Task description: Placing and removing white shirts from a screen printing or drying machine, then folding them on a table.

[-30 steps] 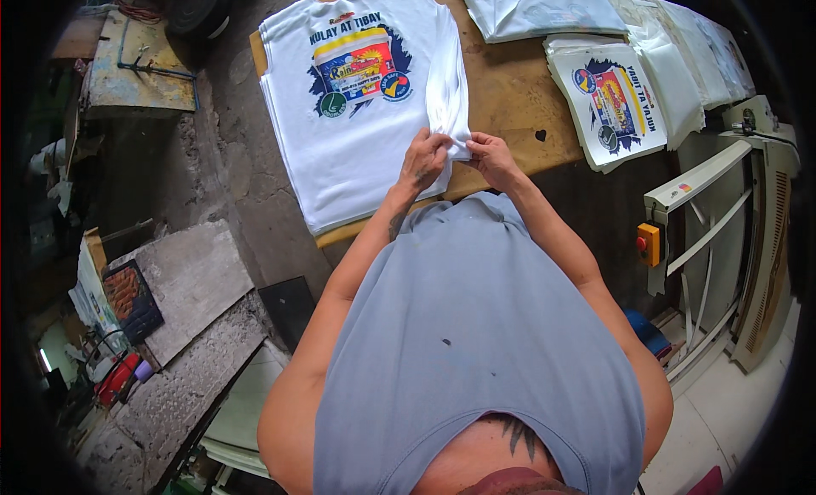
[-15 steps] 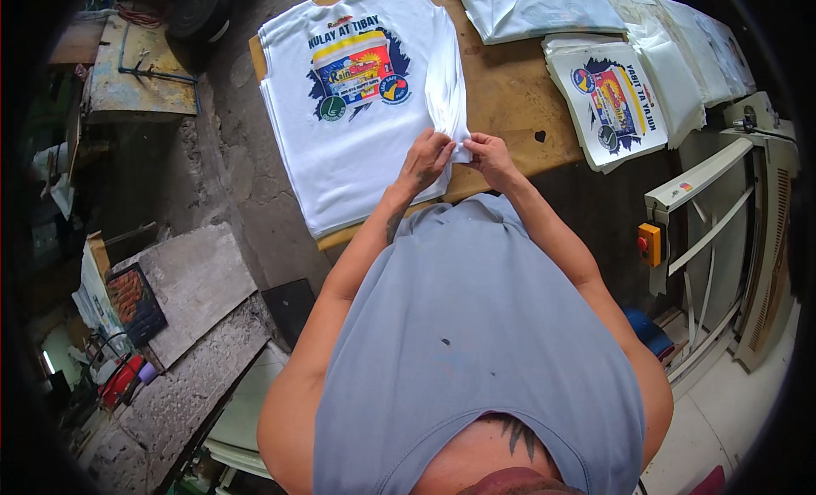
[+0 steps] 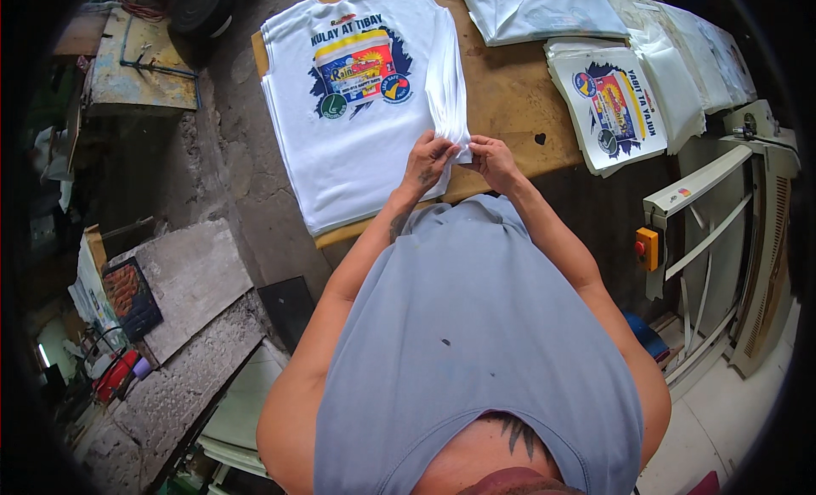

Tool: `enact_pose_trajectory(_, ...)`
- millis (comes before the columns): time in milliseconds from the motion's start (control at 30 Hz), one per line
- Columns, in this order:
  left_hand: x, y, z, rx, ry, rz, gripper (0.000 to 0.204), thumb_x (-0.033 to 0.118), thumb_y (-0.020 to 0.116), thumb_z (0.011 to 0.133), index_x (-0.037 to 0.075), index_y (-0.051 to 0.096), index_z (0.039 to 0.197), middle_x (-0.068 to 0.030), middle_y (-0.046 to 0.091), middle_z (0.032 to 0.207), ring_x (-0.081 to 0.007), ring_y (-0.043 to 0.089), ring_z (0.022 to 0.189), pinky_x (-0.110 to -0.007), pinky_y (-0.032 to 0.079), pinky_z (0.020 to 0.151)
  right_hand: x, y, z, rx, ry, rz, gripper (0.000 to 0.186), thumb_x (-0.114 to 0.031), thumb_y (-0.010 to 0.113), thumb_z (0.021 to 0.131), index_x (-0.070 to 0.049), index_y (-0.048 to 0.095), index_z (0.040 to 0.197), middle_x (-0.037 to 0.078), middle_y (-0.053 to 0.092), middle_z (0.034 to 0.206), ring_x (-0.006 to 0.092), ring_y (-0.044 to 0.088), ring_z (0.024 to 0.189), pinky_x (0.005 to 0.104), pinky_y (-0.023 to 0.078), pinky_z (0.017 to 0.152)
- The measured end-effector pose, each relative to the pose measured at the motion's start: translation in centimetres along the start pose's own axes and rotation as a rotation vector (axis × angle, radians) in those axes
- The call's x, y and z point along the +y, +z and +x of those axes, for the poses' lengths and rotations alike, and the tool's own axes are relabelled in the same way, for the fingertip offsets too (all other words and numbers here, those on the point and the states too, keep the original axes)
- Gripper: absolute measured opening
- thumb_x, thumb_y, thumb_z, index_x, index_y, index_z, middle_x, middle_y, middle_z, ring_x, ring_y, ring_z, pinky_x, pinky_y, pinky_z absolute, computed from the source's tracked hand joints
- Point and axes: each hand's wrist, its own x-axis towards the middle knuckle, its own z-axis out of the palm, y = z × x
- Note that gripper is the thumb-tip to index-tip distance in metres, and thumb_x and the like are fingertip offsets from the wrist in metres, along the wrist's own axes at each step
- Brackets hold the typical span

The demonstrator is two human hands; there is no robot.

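Barely a shift: left hand (image 3: 427, 162) and right hand (image 3: 495, 162) keep pinched grips on rippled white cloth (image 3: 448, 82), its end partly hidden, edging the flat printed white shirts (image 3: 365, 146) on the tan desk (image 3: 510, 104).

White shirts (image 3: 348, 172) carry a print (image 3: 359, 65) of navy splashes, a red, yellow and blue bucket shape, and green and blue round badges, while the tan-brown table (image 3: 501, 95) has a dark heart mark (image 3: 540, 139), the person's top (image 3: 476, 316) is plain grey, and a yellow-orange box (image 3: 650, 250) has a red button (image 3: 641, 248).
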Motion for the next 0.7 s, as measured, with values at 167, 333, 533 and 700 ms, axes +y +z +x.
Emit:
enact_pose_trajectory(167,-0.2,-0.1,0.0,-0.031,0.112,0.036,0.014,0.015,0.066,0.090,0.001,0.066,0.090,-0.0148,0.053,0.081,-0.0290,0.057,0.075,-0.039,0.046,0.067,0.4,0.2,0.1,0.097,-0.071,-0.208,0.020,-0.012,0.054,0.097,0.002,0.062,0.109,0.006,0.065,0.103,0.0153,0.065,0.092,0.0342,0.055,0.088)
enact_pose_trajectory(333,-1.5,-0.3,0.0,0.007,-0.038,-0.072,0.016,0.017,0.068,0.088,0.002,0.065,0.091,-0.0160,0.057,0.085,-0.0296,0.060,0.078,-0.037,0.049,0.070,0.0,0.1,-0.3,0.059,-0.030,-0.144,0.020,-0.010,0.053,0.097,0.002,0.062,0.111,0.006,0.065,0.102,0.0142,0.064,0.092,0.0325,0.055,0.088)
enact_pose_trajectory(533,-0.3,0.4,0.1,0.009,0.035,0.032,0.021,0.021,0.075,0.083,0.002,0.067,0.088,-0.0127,0.056,0.082,-0.0263,0.059,0.073,-0.035,0.049,0.064,0.9,-1.1,0.2,-0.061,-0.049,-0.039,0.022,-0.007,0.051,0.097,0.003,0.061,0.114,0.007,0.065,0.104,0.0151,0.064,0.094,0.0322,0.053,0.091)
enact_pose_trajectory(700,-0.8,-0.1,-0.1,-0.020,0.023,0.014,0.018,0.020,0.073,0.085,0.003,0.068,0.083,-0.0110,0.054,0.079,-0.0225,0.057,0.068,-0.034,0.047,0.061,0.5,-0.9,-0.1,-0.024,-0.030,-0.033,0.022,-0.007,0.051,0.097,0.002,0.061,0.113,0.007,0.065,0.106,0.0155,0.064,0.095,0.0334,0.053,0.092)
